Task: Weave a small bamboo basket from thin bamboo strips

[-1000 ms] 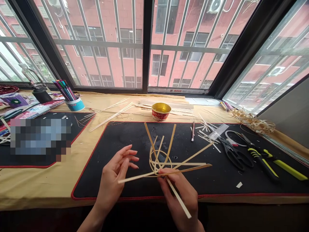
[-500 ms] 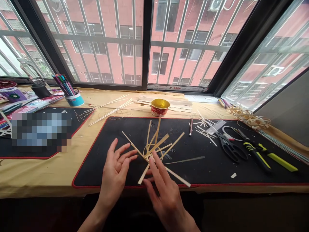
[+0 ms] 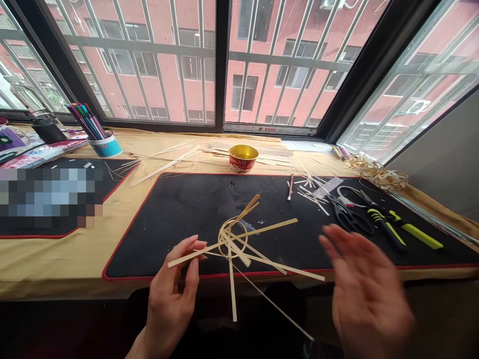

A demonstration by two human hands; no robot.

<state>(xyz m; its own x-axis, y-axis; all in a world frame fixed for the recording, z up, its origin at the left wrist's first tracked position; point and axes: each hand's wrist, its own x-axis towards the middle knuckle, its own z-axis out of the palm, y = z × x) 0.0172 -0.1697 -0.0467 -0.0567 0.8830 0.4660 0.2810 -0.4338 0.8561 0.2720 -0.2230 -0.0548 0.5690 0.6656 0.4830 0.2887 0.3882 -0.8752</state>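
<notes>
Black red-edged desk mat [image 3: 149,224] below window | pale bamboo-strip star weave with thin hoop [image 3: 229,243] over mat's near edge | left hand [image 3: 170,294] pinching one strip (fingers curled) | right hand [image 3: 364,291] open, blurred, released, well right of weave

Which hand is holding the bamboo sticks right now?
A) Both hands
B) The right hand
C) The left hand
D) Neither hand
C. The left hand pinches the bamboo strips between its fingers, while the right hand is blurred, open and apart from them.
</notes>
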